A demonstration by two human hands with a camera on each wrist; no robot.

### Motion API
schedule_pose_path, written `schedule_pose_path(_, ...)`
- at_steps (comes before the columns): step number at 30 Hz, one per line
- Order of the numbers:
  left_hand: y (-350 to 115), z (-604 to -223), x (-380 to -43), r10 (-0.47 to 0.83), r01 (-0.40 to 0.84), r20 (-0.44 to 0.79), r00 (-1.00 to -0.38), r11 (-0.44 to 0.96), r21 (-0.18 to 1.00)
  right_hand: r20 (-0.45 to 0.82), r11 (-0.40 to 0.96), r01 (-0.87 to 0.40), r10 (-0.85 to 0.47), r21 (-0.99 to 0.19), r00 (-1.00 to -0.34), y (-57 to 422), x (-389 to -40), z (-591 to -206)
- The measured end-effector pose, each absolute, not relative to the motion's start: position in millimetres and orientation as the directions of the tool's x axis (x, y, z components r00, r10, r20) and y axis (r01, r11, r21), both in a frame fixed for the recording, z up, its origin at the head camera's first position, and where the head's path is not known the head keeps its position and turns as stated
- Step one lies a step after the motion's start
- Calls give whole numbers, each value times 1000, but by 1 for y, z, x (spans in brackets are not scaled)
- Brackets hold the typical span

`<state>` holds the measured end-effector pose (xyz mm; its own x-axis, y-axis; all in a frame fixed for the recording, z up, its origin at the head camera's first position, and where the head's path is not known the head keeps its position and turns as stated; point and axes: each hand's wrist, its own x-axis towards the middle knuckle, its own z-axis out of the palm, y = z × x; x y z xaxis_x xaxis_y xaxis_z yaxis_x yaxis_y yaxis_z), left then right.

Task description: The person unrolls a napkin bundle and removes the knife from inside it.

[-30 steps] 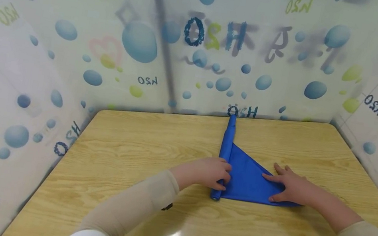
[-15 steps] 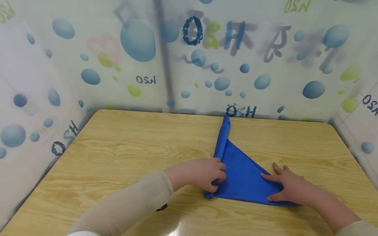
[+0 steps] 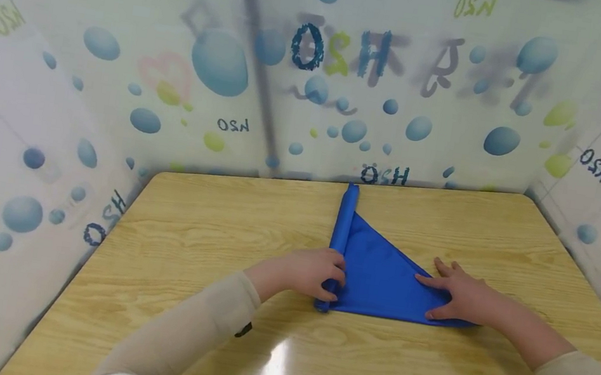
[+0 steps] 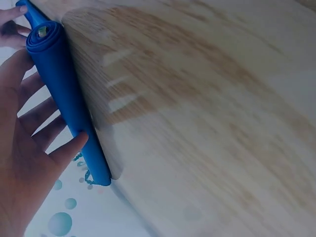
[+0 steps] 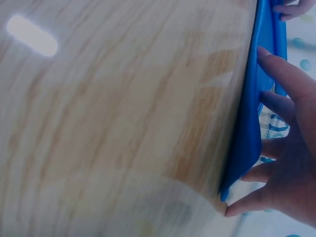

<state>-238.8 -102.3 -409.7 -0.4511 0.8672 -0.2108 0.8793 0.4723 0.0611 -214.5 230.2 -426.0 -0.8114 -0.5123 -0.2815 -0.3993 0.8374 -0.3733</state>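
Note:
A blue cloth lies on the wooden table, its left side wound into a long narrow roll (image 3: 343,219) and the rest a flat triangular sheet (image 3: 375,275). My left hand (image 3: 317,273) holds the near part of the roll, fingers bent over it. In the left wrist view, the roll's spiral end (image 4: 45,37) shows near that hand. My right hand (image 3: 466,297) rests on the sheet's right corner with spread fingers. In the right wrist view, those fingertips (image 5: 265,52) touch the cloth's edge. Part of the right corner is hidden under the hand.
The wooden table (image 3: 214,226) extends around the cloth. Behind it and at both sides stand pale wall sheets (image 3: 309,125) printed with blue and green dots. A light reflection lies on the table's near part.
My left hand has moved left together with the roll, and the flat sheet between the hands has widened. The right hand has stayed in place on the corner.

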Motion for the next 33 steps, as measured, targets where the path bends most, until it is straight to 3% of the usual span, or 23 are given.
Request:
schedule_pose_path(9, -118, -414, -238, 812, 819, -257, -524, 563, 111, -275, 836, -401, -513, -374, -813, 229, -214, -426)
schedule_pose_path(28, -150, -411, -233, 819, 810, -156, -552, 571, 135, -275, 838, -401, -511, -369, -815, 229, -213, -425)
schedule_pose_path(33, -154, -412, -230, 804, 792, -181, -566, 591, 154, -277, 840, -398, -508, -369, -815, 229, -213, -426)
